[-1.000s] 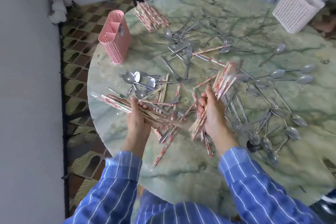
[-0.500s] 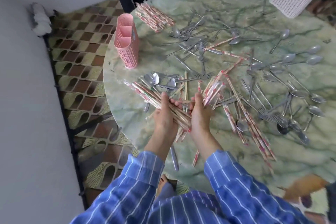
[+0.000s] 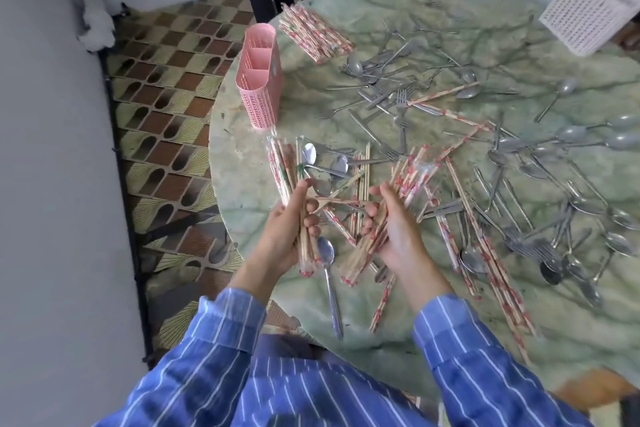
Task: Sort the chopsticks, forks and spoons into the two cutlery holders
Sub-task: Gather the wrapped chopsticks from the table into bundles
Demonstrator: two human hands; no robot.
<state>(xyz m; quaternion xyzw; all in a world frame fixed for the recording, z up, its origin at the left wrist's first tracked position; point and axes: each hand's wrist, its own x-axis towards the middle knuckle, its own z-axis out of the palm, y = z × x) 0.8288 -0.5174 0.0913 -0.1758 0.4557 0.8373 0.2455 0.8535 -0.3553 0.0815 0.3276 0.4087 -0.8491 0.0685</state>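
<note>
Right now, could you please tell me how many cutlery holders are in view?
2: the pink holder stands near the table's left edge; the white holder is at the far right.

Left hand (image 3: 284,234) gripping chopstick bundle (image 3: 281,170), right hand (image 3: 403,236) holding second bundle (image 3: 410,177), pink holder (image 3: 260,80) beyond

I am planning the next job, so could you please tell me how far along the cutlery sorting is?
Done: one pile of wrapped chopsticks is gathered beyond the pink cutlery holder, whose compartments look empty. In hand: the left hand and right hand each grip a chopstick bundle. Left: forks, spoons and loose chopsticks across the table; the white cutlery holder's inside is hidden.
</note>
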